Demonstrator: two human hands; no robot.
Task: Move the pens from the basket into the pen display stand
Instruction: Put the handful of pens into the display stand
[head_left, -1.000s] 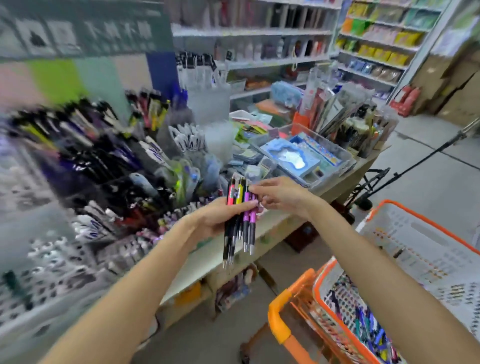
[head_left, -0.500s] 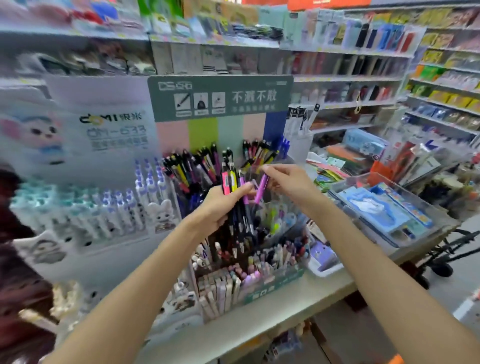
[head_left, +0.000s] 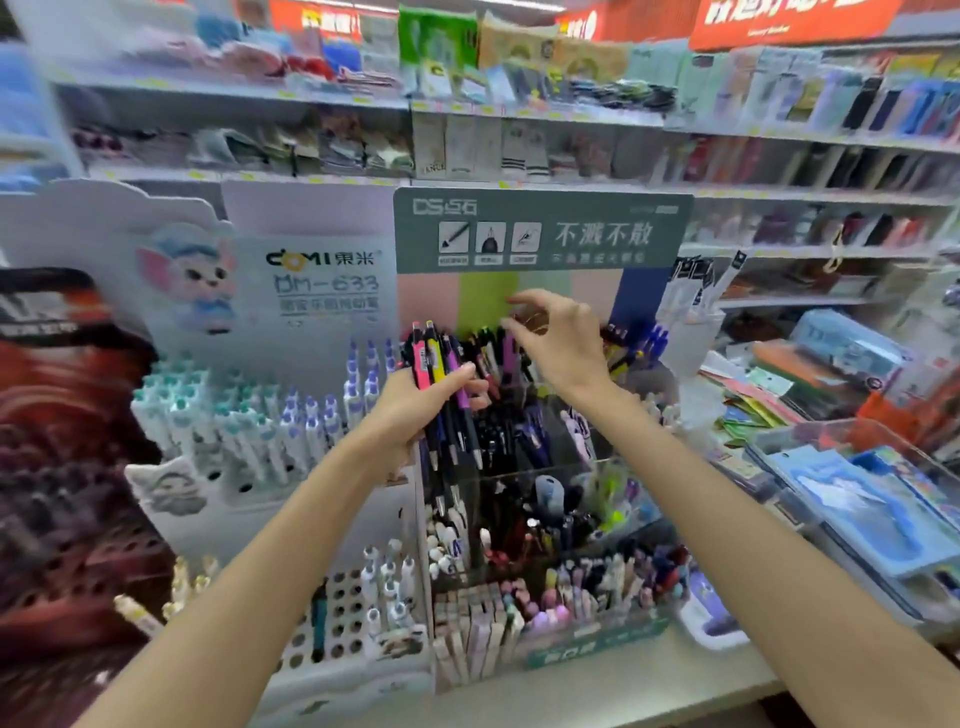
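Stationery shelves crowd the background as I stand at a shop counter (head_left: 597, 686). My left hand (head_left: 410, 410) grips a bundle of pens (head_left: 441, 379), tips down, just before the clear tiered pen display stand (head_left: 524, 467). My right hand (head_left: 561, 343) hovers above its back row, fingers loosely spread, holding nothing.

"DOMI DM-633" on white display card (head_left: 322, 280)

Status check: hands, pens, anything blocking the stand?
Left hand grips pen bundle. Right hand empty, fingers loosely curled over display stand. Top slots crowded with pens; nothing else blocking.
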